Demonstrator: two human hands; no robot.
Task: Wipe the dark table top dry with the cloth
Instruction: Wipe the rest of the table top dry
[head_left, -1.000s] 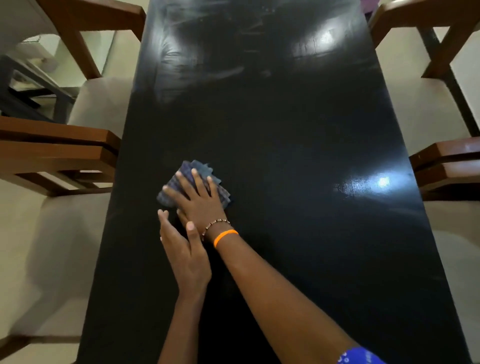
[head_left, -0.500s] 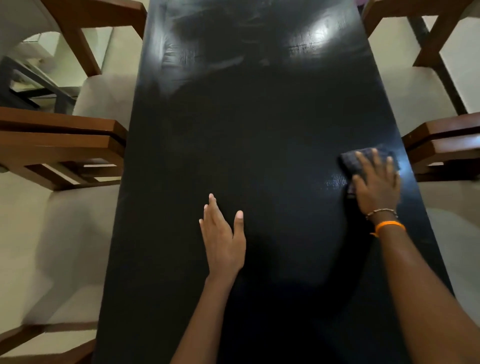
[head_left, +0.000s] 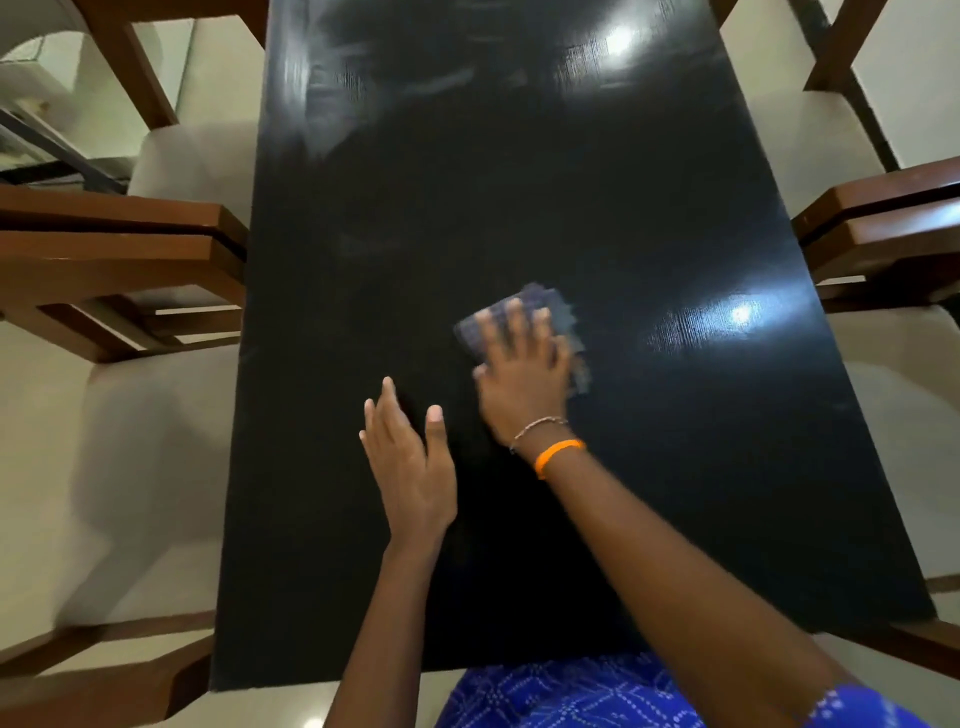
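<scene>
The cloth (head_left: 524, 322) was blurred and largely covered by the right hand (head_left: 522, 376), while the table top (head_left: 519, 208) was cut off at the upper edge.

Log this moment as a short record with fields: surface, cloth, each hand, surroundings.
surface: glossy black rectangular table top, light glare and faint smears at the far end
cloth: folded blue-grey fabric cloth, flat on the table near the middle, blurred
right hand: fingers spread, pressing on the cloth; orange band and bead bracelet at the wrist
left hand: fingers straight, holding nothing, on or just over the table beside the right hand
surroundings: brown wooden chairs with cream seats along both long sides
</scene>
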